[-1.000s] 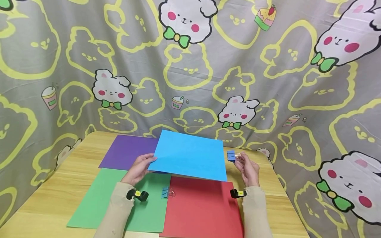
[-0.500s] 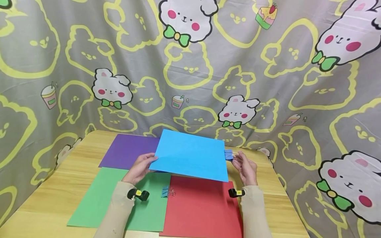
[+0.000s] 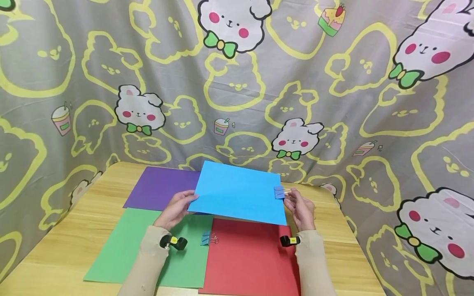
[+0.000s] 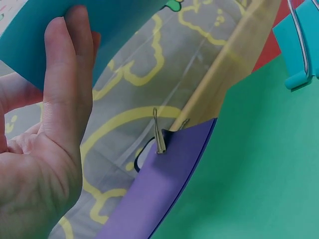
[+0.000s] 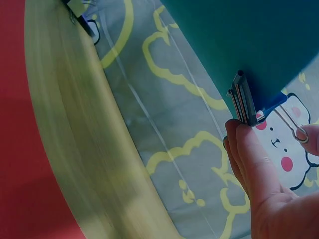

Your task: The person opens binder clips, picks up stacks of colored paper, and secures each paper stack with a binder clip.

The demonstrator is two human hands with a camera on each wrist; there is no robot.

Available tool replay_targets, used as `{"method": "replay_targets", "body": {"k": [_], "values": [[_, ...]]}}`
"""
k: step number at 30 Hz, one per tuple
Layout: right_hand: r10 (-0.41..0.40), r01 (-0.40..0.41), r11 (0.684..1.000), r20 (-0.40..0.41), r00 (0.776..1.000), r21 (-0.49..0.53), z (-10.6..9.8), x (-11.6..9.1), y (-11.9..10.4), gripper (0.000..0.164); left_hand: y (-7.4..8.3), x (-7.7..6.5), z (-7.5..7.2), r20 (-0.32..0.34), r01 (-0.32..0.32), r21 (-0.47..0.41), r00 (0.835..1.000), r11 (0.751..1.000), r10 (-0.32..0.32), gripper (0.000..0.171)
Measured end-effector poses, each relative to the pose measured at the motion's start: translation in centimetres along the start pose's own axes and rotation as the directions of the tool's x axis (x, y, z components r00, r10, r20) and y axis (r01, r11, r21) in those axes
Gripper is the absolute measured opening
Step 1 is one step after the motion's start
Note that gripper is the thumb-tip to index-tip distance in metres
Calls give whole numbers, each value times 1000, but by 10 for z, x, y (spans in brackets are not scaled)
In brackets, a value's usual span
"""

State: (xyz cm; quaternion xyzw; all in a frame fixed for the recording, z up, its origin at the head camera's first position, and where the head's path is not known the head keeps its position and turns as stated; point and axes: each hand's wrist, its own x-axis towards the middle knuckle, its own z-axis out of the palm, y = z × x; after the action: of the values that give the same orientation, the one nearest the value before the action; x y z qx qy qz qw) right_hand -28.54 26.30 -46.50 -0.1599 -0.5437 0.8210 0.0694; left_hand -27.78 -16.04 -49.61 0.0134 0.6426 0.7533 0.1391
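A light blue sheet is held up above the table, tilted toward me. My left hand pinches its left edge, thumb on top and fingers beneath, as the left wrist view also shows. At the opposite edge, my right hand grips a blue binder clip by its wire handles. The clip's body overlaps the sheet's right edge in the head view. In the right wrist view the clip straddles that edge, with the thumb on one wire handle.
Flat on the wooden table lie a purple sheet, a green sheet and a red sheet. A teal binder clip sits where green meets red. Another clip grips the purple sheet's edge. A patterned curtain stands behind.
My right hand has moved left with the binder clip, from apart from the light blue sheet to over its right edge. The sheet has shifted slightly right with my left hand.
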Motion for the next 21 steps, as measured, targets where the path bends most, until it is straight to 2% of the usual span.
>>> {"method": "replay_targets", "body": {"k": [8, 21], "values": [[-17, 17, 1000, -7, 1000, -3, 5, -3, 1, 27, 0, 0, 0, 5, 3, -1, 1000, 1000, -3, 64], [0, 0, 1000, -15, 1000, -17, 4, -4, -1, 26, 1, -1, 3, 25, -2, -43, 1000, 999, 3, 61]]}}
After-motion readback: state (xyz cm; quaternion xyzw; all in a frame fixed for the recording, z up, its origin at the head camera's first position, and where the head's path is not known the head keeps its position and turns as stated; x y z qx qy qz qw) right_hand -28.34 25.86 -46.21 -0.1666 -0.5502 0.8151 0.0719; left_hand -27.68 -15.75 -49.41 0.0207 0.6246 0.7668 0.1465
